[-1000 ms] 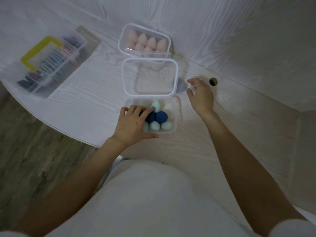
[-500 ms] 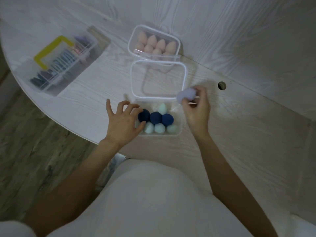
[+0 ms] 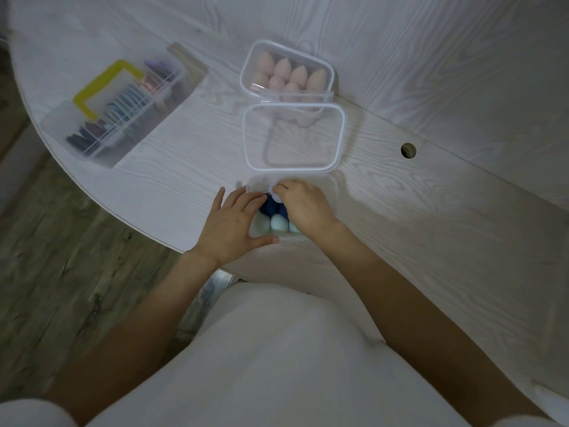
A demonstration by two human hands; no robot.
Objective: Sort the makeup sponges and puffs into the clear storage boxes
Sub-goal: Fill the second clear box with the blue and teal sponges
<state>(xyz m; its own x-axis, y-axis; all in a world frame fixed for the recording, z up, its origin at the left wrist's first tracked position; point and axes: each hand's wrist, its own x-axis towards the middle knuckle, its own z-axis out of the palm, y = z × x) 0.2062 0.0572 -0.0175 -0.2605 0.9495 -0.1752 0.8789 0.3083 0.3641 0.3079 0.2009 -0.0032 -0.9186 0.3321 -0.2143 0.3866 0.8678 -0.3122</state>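
A small clear box [image 3: 331, 183] near the table's front edge holds dark blue sponges [image 3: 271, 207] and pale teal sponges [image 3: 278, 224]. Its clear lid [image 3: 294, 137] lies open behind it. My right hand [image 3: 303, 204] reaches into the box from the right and pinches a pale lilac sponge [image 3: 275, 197], mostly hidden by my fingers. My left hand [image 3: 235, 224] rests against the box's left side, fingers spread over its rim and thumb along its front. A second clear box [image 3: 288, 73] farther back holds several pink sponges and is closed.
A larger clear box with a yellow handle [image 3: 106, 87] stands at the left and holds flat puffs in purple, blue and grey. A round cable hole [image 3: 408, 150] is in the table at the right. The table's curved edge runs in front, with wooden floor [image 3: 61, 257] beyond.
My right hand picked up the lilac sponge from the table right of the lid and carried it left into the box of blue sponges. My left hand stayed at the box's left side.
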